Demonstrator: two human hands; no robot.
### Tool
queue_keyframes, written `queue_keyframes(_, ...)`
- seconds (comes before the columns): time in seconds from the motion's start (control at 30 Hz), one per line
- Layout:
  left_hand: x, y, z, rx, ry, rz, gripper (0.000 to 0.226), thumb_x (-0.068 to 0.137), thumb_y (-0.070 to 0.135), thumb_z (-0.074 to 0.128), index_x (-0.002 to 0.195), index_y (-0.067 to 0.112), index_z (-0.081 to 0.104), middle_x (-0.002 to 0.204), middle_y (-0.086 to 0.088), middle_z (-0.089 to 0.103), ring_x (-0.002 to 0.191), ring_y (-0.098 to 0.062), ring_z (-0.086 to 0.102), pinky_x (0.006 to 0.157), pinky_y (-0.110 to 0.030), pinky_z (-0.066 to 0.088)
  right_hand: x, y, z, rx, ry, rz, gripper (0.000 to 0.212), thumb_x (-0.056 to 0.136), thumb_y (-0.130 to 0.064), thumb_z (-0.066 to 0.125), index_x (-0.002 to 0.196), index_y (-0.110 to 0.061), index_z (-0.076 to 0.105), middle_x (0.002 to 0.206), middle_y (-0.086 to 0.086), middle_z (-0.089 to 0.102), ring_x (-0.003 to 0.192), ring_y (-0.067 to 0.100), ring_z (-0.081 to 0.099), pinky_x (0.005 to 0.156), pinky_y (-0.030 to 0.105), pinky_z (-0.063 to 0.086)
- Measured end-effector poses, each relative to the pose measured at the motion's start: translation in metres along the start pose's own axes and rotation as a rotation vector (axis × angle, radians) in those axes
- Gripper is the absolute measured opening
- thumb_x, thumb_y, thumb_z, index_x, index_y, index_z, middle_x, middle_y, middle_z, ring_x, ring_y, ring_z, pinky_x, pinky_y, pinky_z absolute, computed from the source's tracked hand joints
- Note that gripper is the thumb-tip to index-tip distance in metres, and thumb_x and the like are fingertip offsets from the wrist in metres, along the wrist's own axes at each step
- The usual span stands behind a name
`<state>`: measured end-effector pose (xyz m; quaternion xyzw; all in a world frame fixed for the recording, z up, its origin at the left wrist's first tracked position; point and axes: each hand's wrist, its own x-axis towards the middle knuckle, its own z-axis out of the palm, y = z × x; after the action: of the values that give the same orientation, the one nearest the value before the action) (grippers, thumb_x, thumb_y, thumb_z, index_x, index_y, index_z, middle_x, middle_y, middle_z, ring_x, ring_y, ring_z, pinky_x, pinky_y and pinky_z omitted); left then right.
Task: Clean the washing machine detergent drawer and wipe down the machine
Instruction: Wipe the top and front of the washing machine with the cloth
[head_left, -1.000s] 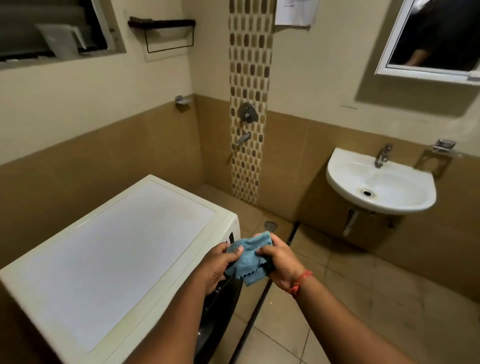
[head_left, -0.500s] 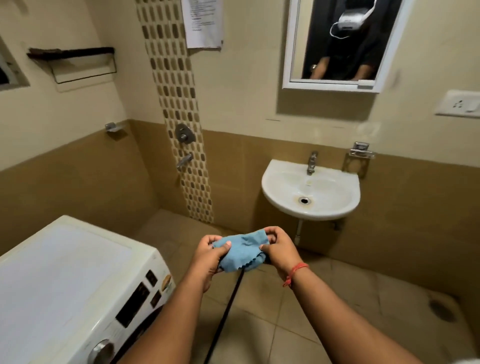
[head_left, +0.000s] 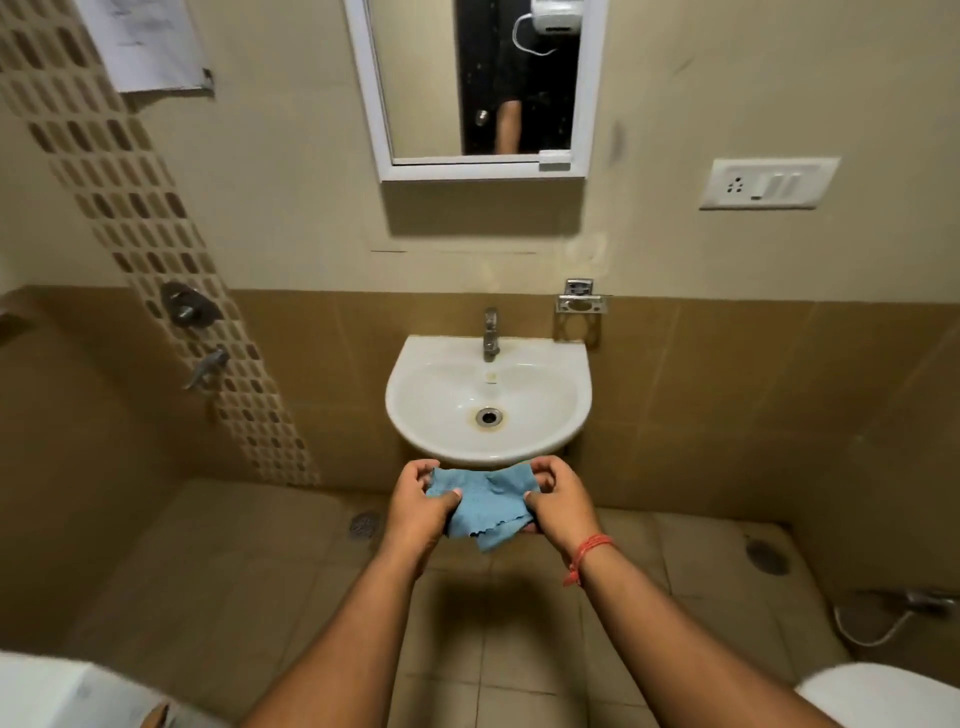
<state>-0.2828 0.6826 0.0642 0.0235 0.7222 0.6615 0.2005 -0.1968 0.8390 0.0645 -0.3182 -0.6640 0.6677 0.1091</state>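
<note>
A crumpled blue cloth (head_left: 488, 506) is stretched between both hands in front of me, just below the front rim of the white wall sink (head_left: 415, 436). My left hand (head_left: 418, 512) pinches its left end and my right hand (head_left: 558, 506) grips its right end. Only a white corner of the washing machine (head_left: 57, 693) shows at the bottom left; its drawer is out of view.
A tap (head_left: 490, 332) stands at the back of the sink, under a mirror (head_left: 483, 88). A shower valve (head_left: 183, 306) and spout (head_left: 208, 366) sit on the left wall. A white toilet edge (head_left: 883, 696) shows bottom right, with floor drains (head_left: 365, 524) on the tiled floor.
My view has swung right, from the washing machine to face the sink. Both hands kept hold of the blue cloth and now sit just in front of the sink.
</note>
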Motion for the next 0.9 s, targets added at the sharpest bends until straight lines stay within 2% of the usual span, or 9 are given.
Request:
queue_keyframes(0.1,0.042,0.005,0.031,0.038,-0.089,0.012,0.042,0.085,-0.009,0.067,0.110,0.021,0.052,0.120,-0.010,0.061,0.109,-0.021,0.062,0.082,-0.026,0.052,0.037,-0.003,-0.022,0.069,0.071,0.025,0.034,0.082,0.016,0.045,0.102,-0.008,0.058,0.090,0.015,0.065,0.078,0.025,0.068,0.056,0.034,0.057)
queue_keyframes(0.2,0.090,0.015,0.059,0.075,-0.136,-0.002,0.044,0.085,-0.005,0.067,0.117,0.022,0.053,0.121,-0.006,0.057,0.110,-0.023,0.061,0.094,-0.037,0.054,0.079,-0.013,-0.039,0.092,0.133,0.042,0.036,0.083,0.017,0.046,0.110,-0.006,0.053,0.100,0.020,0.063,0.081,0.027,0.068,0.050,0.029,0.054)
queue_keyframes(0.27,0.125,0.025,0.079,0.065,-0.173,-0.014,0.049,0.085,-0.006,0.064,0.119,0.026,0.052,0.120,-0.004,0.057,0.105,-0.023,0.063,0.092,-0.044,0.056,0.111,-0.022,-0.048,0.097,0.201,0.040,0.035,0.084,0.017,0.047,0.110,-0.006,0.049,0.097,0.020,0.061,0.075,0.024,0.066,0.047,0.027,0.052)
queue_keyframes(0.37,0.172,0.042,0.106,0.049,-0.265,-0.032,0.052,0.083,-0.011,0.059,0.120,0.025,0.052,0.118,-0.003,0.056,0.100,-0.020,0.063,0.084,-0.040,0.060,0.152,-0.044,-0.062,0.050,0.287,0.031,0.030,0.085,0.017,0.047,0.105,-0.006,0.051,0.083,0.008,0.059,0.063,0.014,0.061,0.045,0.025,0.051)
queue_keyframes(0.47,0.224,0.063,0.135,0.067,-0.338,-0.018,0.046,0.081,-0.011,0.059,0.112,0.023,0.059,0.122,-0.005,0.058,0.106,-0.024,0.062,0.087,-0.038,0.059,0.196,-0.064,-0.074,0.040,0.342,-0.003,0.028,0.086,0.014,0.047,0.100,-0.009,0.056,0.081,0.002,0.058,0.062,0.012,0.058,0.045,0.023,0.049)
queue_keyframes(0.53,0.246,0.075,0.154,0.098,-0.344,-0.032,0.046,0.081,-0.012,0.060,0.112,0.021,0.062,0.125,-0.005,0.059,0.111,-0.025,0.061,0.094,-0.040,0.056,0.218,-0.075,-0.081,0.041,0.381,-0.017,0.030,0.087,0.013,0.047,0.097,-0.012,0.059,0.088,0.002,0.062,0.068,0.015,0.062,0.048,0.025,0.052)
queue_keyframes(0.6,0.266,0.082,0.174,0.103,-0.349,-0.055,0.048,0.081,-0.014,0.060,0.117,0.018,0.062,0.127,-0.005,0.058,0.115,-0.027,0.060,0.098,-0.042,0.054,0.242,-0.080,-0.091,0.029,0.412,-0.037,0.031,0.089,0.011,0.050,0.096,-0.016,0.062,0.097,0.002,0.064,0.076,0.016,0.065,0.058,0.027,0.056)
queue_keyframes(0.73,0.314,0.104,0.210,0.128,-0.370,0.001,0.056,0.081,-0.015,0.059,0.126,0.018,0.059,0.126,-0.004,0.057,0.112,-0.025,0.059,0.092,-0.038,0.057,0.296,-0.091,-0.113,0.025,0.418,-0.050,0.031,0.090,0.005,0.054,0.101,-0.023,0.064,0.105,0.003,0.066,0.092,0.017,0.067,0.081,0.038,0.060)
queue_keyframes(0.9,0.359,0.120,0.246,0.170,-0.368,0.121,0.061,0.078,-0.011,0.062,0.132,0.018,0.055,0.130,-0.004,0.054,0.114,-0.025,0.056,0.089,-0.036,0.057,0.356,-0.108,-0.134,-0.016,0.359,-0.087,0.031,0.093,-0.001,0.054,0.118,-0.017,0.060,0.107,0.001,0.064,0.094,0.013,0.062,0.083,0.028,0.056)
